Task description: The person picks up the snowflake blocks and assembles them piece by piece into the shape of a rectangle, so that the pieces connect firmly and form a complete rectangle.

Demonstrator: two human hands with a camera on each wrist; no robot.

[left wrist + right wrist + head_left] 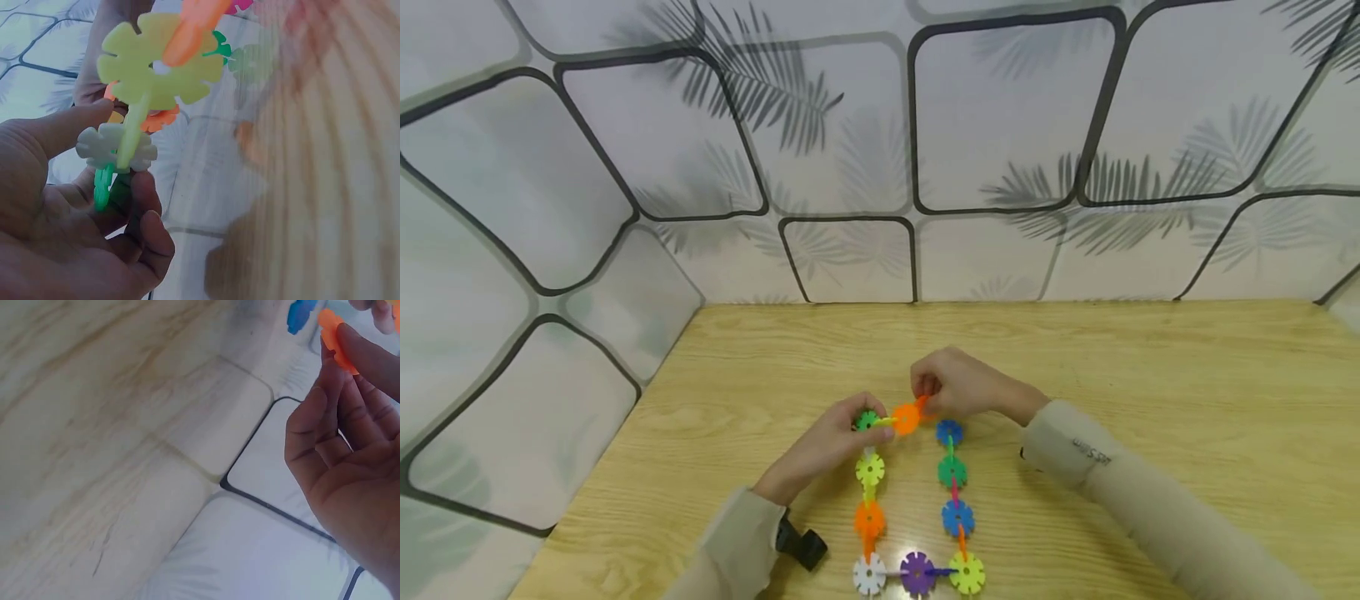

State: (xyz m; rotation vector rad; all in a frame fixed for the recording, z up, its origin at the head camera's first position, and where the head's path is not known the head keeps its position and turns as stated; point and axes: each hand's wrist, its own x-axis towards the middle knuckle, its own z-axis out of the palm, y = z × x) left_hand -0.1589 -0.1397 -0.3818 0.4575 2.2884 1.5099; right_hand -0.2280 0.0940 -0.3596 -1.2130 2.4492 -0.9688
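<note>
Slotted plastic snowflake discs are joined into a chain with three sides of a rectangle. My left hand [831, 435] grips its upper left end, fingers and thumb around the green snowflake disc [867, 420]. From there a yellow disc seen edge-on [884, 422] leads to a flat orange disc [906, 419]. With thumb and fingertips, my right hand [958, 385] pinches another orange snowflake disc [338, 342] at that orange disc's right side. In the left wrist view, a white disc [115, 147] sits just above my left fingers. A blue disc [949, 432] tops the chain's right side, below my right hand.
The chain's left side runs through a yellow disc [870, 469] and an orange one [869, 518]. A purple disc [917, 573] is mid-bottom. A black wrist device [801, 543] is beside my left sleeve. A patterned wall covering [850, 167] borders the wooden table [1150, 358].
</note>
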